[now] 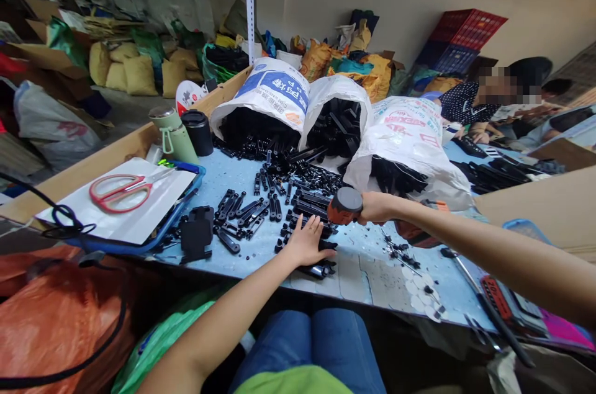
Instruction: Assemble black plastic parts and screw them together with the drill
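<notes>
My left hand [307, 239] lies flat, fingers spread, on a cluster of black plastic parts [305, 205] near the front edge of the blue table [363, 276]. My right hand [375, 208] is closed around the orange-and-black handle of a tool [345, 205], held just above the parts to the right of my left hand. More black plastic parts [242, 208] are scattered across the table in front of both hands.
Three open white sacks [279, 93] of black parts lie at the back. Red scissors [121, 190] rest on white paper over a blue tray at left, beside a green flask [174, 133] and black cup [198, 131]. Another person [493, 96] sits far right. Screwdrivers [465, 270] lie right.
</notes>
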`<action>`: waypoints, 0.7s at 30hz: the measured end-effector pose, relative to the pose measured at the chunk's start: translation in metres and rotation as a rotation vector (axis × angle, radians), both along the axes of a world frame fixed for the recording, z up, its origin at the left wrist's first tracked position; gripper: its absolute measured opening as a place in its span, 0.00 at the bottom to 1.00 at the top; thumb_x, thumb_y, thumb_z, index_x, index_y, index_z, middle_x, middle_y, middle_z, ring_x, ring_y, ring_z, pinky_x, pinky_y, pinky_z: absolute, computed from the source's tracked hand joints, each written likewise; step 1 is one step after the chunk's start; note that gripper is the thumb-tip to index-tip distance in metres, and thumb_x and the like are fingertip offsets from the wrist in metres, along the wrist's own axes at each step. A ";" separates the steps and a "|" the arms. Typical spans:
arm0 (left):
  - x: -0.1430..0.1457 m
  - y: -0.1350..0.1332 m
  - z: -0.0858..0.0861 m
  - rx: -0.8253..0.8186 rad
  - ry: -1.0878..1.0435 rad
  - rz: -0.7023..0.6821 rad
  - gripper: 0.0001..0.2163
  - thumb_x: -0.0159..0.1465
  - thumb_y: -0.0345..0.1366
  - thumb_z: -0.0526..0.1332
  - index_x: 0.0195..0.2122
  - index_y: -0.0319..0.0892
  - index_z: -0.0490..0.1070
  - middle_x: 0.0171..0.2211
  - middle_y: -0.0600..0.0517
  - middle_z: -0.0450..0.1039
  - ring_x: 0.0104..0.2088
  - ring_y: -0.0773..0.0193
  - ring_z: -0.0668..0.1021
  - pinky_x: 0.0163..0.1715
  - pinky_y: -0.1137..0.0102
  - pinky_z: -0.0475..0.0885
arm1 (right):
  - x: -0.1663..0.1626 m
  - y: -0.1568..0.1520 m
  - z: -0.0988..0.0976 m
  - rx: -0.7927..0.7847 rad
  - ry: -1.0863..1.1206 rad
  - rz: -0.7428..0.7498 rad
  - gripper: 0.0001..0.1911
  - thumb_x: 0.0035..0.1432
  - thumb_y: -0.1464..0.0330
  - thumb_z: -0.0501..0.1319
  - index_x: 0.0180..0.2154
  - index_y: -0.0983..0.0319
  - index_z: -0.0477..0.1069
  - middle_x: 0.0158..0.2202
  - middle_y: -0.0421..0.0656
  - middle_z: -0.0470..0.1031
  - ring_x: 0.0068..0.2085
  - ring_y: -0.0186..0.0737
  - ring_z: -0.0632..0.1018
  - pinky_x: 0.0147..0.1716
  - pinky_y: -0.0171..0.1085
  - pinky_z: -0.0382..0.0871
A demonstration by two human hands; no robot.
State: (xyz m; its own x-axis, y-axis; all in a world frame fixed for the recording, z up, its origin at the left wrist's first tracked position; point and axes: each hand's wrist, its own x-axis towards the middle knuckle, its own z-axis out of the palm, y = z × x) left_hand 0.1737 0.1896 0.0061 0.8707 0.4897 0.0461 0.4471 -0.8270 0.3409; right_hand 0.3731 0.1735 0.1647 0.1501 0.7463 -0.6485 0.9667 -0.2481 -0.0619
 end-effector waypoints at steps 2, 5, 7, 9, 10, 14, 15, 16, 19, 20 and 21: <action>-0.005 -0.013 -0.003 -0.027 -0.020 0.012 0.44 0.56 0.65 0.38 0.62 0.31 0.45 0.63 0.39 0.43 0.63 0.51 0.43 0.59 0.52 0.33 | -0.002 -0.005 -0.002 -0.012 0.001 0.006 0.15 0.36 0.68 0.60 0.31 0.67 0.73 0.23 0.44 0.72 0.21 0.37 0.73 0.17 0.30 0.64; -0.006 -0.017 -0.006 -0.042 -0.049 0.032 0.46 0.54 0.66 0.39 0.62 0.31 0.43 0.63 0.38 0.42 0.63 0.50 0.42 0.59 0.52 0.33 | -0.008 -0.009 -0.008 -0.030 -0.005 0.009 0.15 0.36 0.69 0.60 0.31 0.67 0.73 0.23 0.44 0.73 0.21 0.37 0.73 0.17 0.31 0.64; -0.007 -0.017 -0.006 -0.053 -0.052 0.032 0.47 0.53 0.67 0.40 0.62 0.31 0.43 0.63 0.38 0.42 0.63 0.49 0.42 0.59 0.52 0.34 | -0.011 -0.012 -0.010 -0.029 -0.012 0.016 0.14 0.37 0.69 0.59 0.31 0.66 0.73 0.24 0.44 0.73 0.21 0.37 0.73 0.17 0.31 0.63; -0.012 -0.019 -0.006 -0.054 -0.042 -0.011 0.49 0.51 0.68 0.43 0.62 0.31 0.42 0.63 0.37 0.40 0.63 0.48 0.42 0.59 0.51 0.34 | -0.015 -0.017 -0.009 -0.013 -0.028 0.033 0.13 0.37 0.68 0.59 0.30 0.66 0.73 0.24 0.45 0.73 0.22 0.38 0.73 0.18 0.32 0.63; -0.015 -0.022 -0.007 -0.042 -0.039 -0.042 0.50 0.50 0.68 0.45 0.62 0.32 0.42 0.64 0.38 0.40 0.63 0.48 0.42 0.58 0.51 0.34 | -0.016 -0.020 -0.008 0.001 -0.037 0.042 0.13 0.37 0.68 0.59 0.29 0.66 0.73 0.24 0.45 0.73 0.23 0.40 0.74 0.19 0.32 0.64; -0.025 -0.041 -0.014 0.080 -0.060 -0.013 0.47 0.50 0.64 0.53 0.62 0.34 0.44 0.63 0.38 0.41 0.63 0.47 0.44 0.58 0.50 0.34 | -0.023 -0.038 -0.001 0.048 -0.096 0.139 0.12 0.36 0.65 0.61 0.27 0.64 0.74 0.24 0.46 0.73 0.27 0.45 0.75 0.22 0.34 0.64; -0.026 -0.044 -0.016 0.106 -0.066 0.029 0.46 0.51 0.63 0.54 0.62 0.33 0.45 0.63 0.37 0.43 0.63 0.47 0.45 0.59 0.50 0.35 | -0.026 -0.042 0.000 0.052 -0.111 0.173 0.12 0.37 0.65 0.61 0.26 0.64 0.74 0.24 0.47 0.73 0.27 0.45 0.75 0.23 0.35 0.64; -0.026 -0.047 -0.017 0.125 -0.072 0.061 0.45 0.52 0.61 0.54 0.61 0.33 0.46 0.63 0.37 0.44 0.63 0.48 0.46 0.59 0.51 0.37 | -0.028 -0.044 0.000 0.056 -0.128 0.203 0.11 0.37 0.65 0.60 0.26 0.64 0.74 0.24 0.47 0.73 0.28 0.46 0.75 0.23 0.35 0.64; -0.023 -0.050 -0.018 0.154 -0.081 0.073 0.43 0.53 0.61 0.55 0.61 0.34 0.49 0.61 0.37 0.48 0.62 0.49 0.49 0.59 0.52 0.40 | -0.037 -0.047 -0.003 0.037 -0.153 0.240 0.11 0.38 0.66 0.59 0.26 0.65 0.74 0.24 0.48 0.73 0.27 0.47 0.75 0.23 0.36 0.63; -0.022 -0.050 -0.018 0.161 -0.082 0.068 0.42 0.53 0.61 0.54 0.60 0.34 0.50 0.61 0.37 0.49 0.62 0.49 0.50 0.59 0.53 0.41 | -0.040 -0.046 -0.005 0.022 -0.151 0.243 0.11 0.38 0.67 0.59 0.26 0.65 0.75 0.24 0.48 0.73 0.26 0.46 0.75 0.23 0.36 0.63; -0.022 -0.050 -0.017 0.167 -0.082 0.064 0.42 0.53 0.61 0.54 0.60 0.34 0.50 0.61 0.37 0.50 0.62 0.50 0.51 0.59 0.53 0.42 | -0.042 -0.046 -0.005 0.003 -0.145 0.242 0.11 0.38 0.68 0.58 0.27 0.65 0.75 0.24 0.48 0.74 0.25 0.45 0.75 0.22 0.36 0.63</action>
State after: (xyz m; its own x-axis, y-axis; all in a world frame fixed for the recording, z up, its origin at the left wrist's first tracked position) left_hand 0.1520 0.1400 -0.0110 0.8279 0.5236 0.2010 0.4770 -0.8459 0.2387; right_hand 0.3315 0.1275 0.1593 0.0587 0.7734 -0.6312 0.9966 -0.0093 0.0813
